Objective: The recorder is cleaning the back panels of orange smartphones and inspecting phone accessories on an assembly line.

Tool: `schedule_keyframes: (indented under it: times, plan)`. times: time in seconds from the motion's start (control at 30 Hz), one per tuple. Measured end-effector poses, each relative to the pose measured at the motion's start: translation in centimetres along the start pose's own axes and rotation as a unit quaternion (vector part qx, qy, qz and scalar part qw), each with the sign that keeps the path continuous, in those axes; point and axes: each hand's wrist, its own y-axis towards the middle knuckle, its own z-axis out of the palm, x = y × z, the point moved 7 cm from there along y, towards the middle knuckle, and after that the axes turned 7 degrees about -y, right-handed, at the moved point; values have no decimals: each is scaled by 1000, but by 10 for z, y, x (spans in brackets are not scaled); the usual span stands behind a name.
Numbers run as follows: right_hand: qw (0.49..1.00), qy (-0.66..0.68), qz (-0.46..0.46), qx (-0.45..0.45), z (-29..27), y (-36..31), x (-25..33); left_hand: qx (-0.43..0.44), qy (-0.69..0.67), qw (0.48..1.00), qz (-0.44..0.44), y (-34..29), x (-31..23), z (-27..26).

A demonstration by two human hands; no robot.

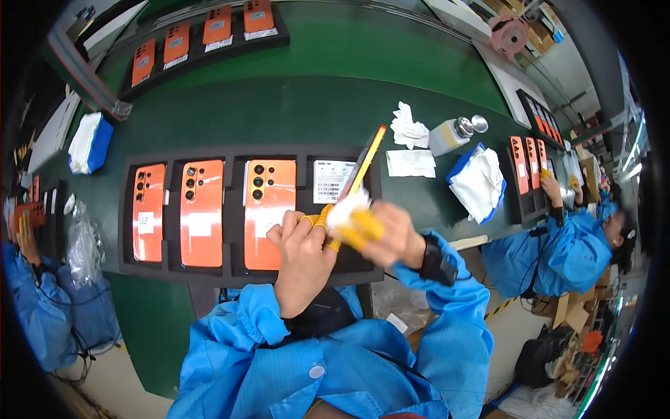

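Observation:
My left hand (303,255), with yellow finger cots, grips the lower end of an orange smartphone (364,162) that stands tilted, nearly edge-on. In my right hand (391,234), also in yellow finger cots and slightly blurred, is a bunched white wipe (347,211) pressed at the phone's lower part. Both hands are over the right end of a dark foam tray (127,209). Three orange phones, a left one (148,223), a middle one (202,227) and a right one (272,202), lie back up in its compartments. A white printed label (331,183) shows in the fourth compartment.
Beyond the tray lie a crumpled wipe (408,127), a folded wipe (410,163) and a pump bottle (448,137). Blue boxes of wipes stand right (479,183) and left (91,143). Another phone tray (279,35) sits at the back. Co-workers in blue flank me.

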Motion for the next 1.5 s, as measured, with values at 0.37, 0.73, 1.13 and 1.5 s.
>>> schedule_keyframes:
  times: [0.37, 0.73, 1.13, 1.5]
  plan:
    - [963, -164, 199, -79, 6, 3, -97, 147, 78, 982, 84, 67, -31, -36]
    - [942, -131, 262, -166, -6, 19, -93, 57, -36, 993, 93, 95, -19, -12]
    - [925, -171, 166, -296, -49, 100, -68, -279, -45, 946, 159, 93, -6, -92]
    - [946, -181, 73, -257, -38, 106, -48, -296, -96, 936, 161, 88, 17, -84]
